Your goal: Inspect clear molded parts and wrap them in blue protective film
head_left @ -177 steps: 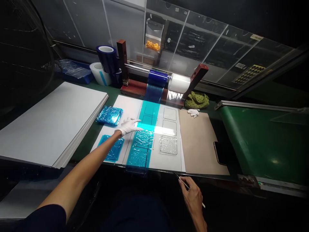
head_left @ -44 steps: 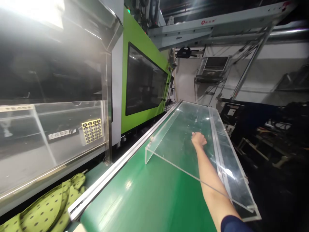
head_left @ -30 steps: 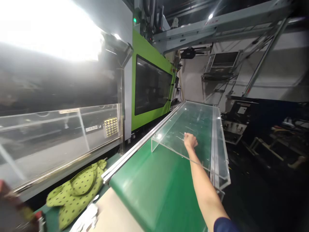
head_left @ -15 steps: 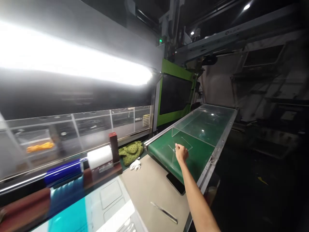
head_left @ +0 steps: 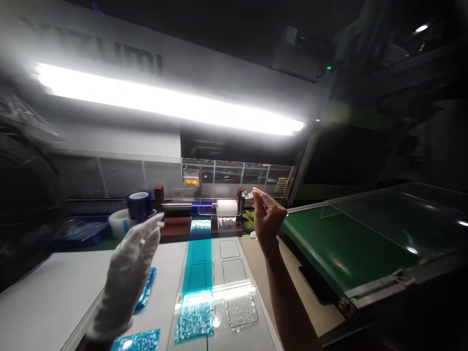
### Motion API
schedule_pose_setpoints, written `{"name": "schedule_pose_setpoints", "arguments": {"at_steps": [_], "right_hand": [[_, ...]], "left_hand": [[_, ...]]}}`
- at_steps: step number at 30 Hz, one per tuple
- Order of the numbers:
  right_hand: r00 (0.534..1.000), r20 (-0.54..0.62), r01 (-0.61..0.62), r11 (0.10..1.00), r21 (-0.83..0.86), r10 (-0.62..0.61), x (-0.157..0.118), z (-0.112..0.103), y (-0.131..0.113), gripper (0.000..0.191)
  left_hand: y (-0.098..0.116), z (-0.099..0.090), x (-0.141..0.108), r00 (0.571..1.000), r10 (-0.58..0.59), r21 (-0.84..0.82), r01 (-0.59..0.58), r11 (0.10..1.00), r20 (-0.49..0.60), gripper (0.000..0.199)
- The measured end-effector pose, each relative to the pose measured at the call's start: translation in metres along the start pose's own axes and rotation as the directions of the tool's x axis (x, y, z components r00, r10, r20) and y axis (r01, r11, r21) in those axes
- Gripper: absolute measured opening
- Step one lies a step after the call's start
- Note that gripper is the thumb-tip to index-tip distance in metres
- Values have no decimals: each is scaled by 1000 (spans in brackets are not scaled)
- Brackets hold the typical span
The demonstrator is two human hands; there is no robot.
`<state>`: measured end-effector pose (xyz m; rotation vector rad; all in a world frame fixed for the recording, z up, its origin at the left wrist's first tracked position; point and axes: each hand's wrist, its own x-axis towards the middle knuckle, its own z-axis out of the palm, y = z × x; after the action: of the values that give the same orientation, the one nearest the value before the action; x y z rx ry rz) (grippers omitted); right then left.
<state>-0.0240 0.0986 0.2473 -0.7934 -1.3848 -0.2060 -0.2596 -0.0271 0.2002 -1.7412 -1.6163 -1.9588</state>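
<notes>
My right hand (head_left: 268, 217) is bare and raised near the film rolls, its fingers pinched on a small clear plastic piece (head_left: 247, 194). A thin transparent frame-like outline extends left from that piece, in front of the rolls. My left hand (head_left: 127, 270) wears a white glove and hovers over the left side of the work surface, fingers stretched and apart from anything. Below the hands, a teal film strip (head_left: 199, 265) runs down from the blue roll (head_left: 202, 208). Beside it stands the white roll (head_left: 227, 208).
A green conveyor (head_left: 329, 243) with a clear cover lies at the right. A dark phone (head_left: 314, 285) rests beside it. Blue tape (head_left: 139, 207) stands on white tape at the left, near a blue tray (head_left: 82, 231). Blue-filmed pieces (head_left: 141, 340) lie at the lower left.
The view has turned left. My right hand has moved from above the green conveyor to in front of the rolls, carrying the clear piece. My gloved left hand has come into view.
</notes>
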Motion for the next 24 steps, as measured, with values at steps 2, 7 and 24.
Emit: {"name": "schedule_pose_setpoints", "arguments": {"at_steps": [2,7,24], "right_hand": [[997,-75,36,997,68,-31,9,2,-31,25],[981,-185,92,978,186,-57,26,2,-81,24],[946,-301,194,951,242,-116,29,-26,-114,17]], "left_hand": [[20,-10,26,997,-16,15,18,1000,-70,32],[68,-27,67,955,197,-59,-215,975,-224,31],[121,-41,82,865,380,-141,-443,885,-329,23]]}}
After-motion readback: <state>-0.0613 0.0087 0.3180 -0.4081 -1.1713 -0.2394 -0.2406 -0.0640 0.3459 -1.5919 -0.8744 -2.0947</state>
